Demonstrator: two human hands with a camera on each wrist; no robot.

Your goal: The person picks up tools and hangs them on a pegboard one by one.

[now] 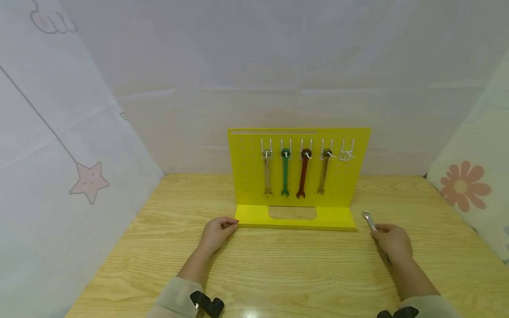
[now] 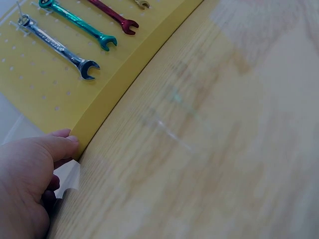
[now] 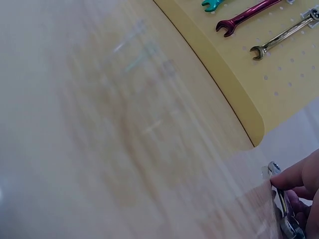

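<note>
A yellow pegboard stand [image 1: 254, 216] stands on the table, with a silver wrench [image 1: 267, 174], a green wrench [image 1: 285, 174], a red wrench [image 1: 304, 176] and a gold wrench [image 1: 324, 174] hanging from its hooks. My left hand [image 1: 216, 233] pinches the front left corner of its base, thumb and fingertips at the edge in the left wrist view. To the right of the stand, my right hand [image 1: 393, 242] grips another silver wrench [image 1: 368, 219] low by the tabletop. Its ring end points away from me; the palm hides much of its shaft.
The rightmost hook [image 1: 347, 154] on the board holds no wrench. The wooden table [image 1: 294, 265] reaches back to a pale cloth wall [image 1: 199, 110]. More cloth closes off both sides, printed with a star on the left and a flower [image 1: 461, 186] on the right.
</note>
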